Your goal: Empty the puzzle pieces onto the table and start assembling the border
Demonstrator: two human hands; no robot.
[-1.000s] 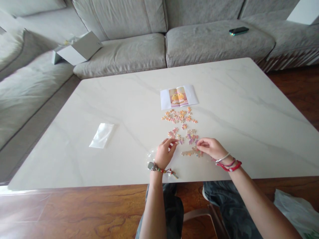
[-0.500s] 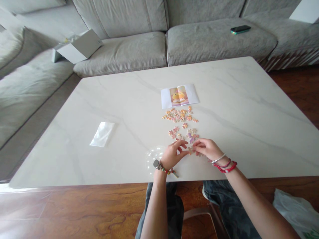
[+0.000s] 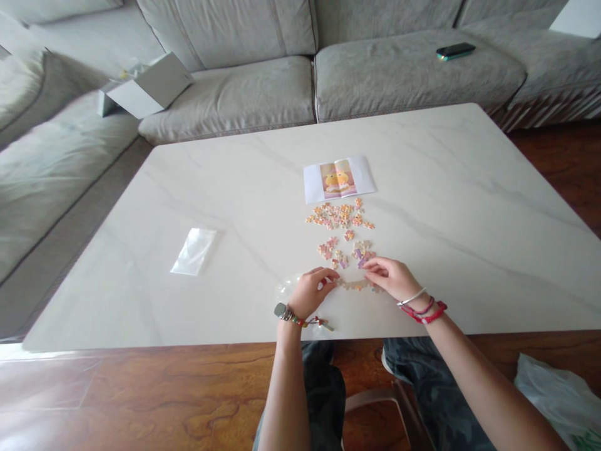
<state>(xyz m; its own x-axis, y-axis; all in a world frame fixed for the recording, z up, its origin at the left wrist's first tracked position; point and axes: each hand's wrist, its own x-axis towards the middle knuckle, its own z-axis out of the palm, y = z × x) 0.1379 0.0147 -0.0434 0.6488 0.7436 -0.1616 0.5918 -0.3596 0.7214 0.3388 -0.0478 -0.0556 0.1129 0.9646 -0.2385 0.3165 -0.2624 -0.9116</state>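
A short strip of joined jigsaw puzzle pieces [image 3: 355,285] lies near the table's front edge. At its left end, the thumb and fingertips of my left hand [image 3: 312,292] are pinched together on the strip. My right hand [image 3: 392,279] has its fingers closed over the right end, partly hiding it. Just beyond lie loose purple and pale pieces [image 3: 362,250] and a small pink group [image 3: 327,248]. Farther back is a larger heap of orange and pink pieces [image 3: 334,215]. Behind that heap rests a creased picture sheet [image 3: 364,175] showing two yellow figures.
A clear plastic bag [image 3: 193,252] lies on the white marbled table [image 3: 225,181], left of the pieces. A phone [image 3: 455,51] and a white box [image 3: 159,84] are on the grey sofa [image 3: 263,94]. Another plastic bag [image 3: 556,398] lies on the floor at right.
My left hand has moved left along the strip, from its middle to its left end, uncovering the joined pieces. My right hand has stayed nearly in place.
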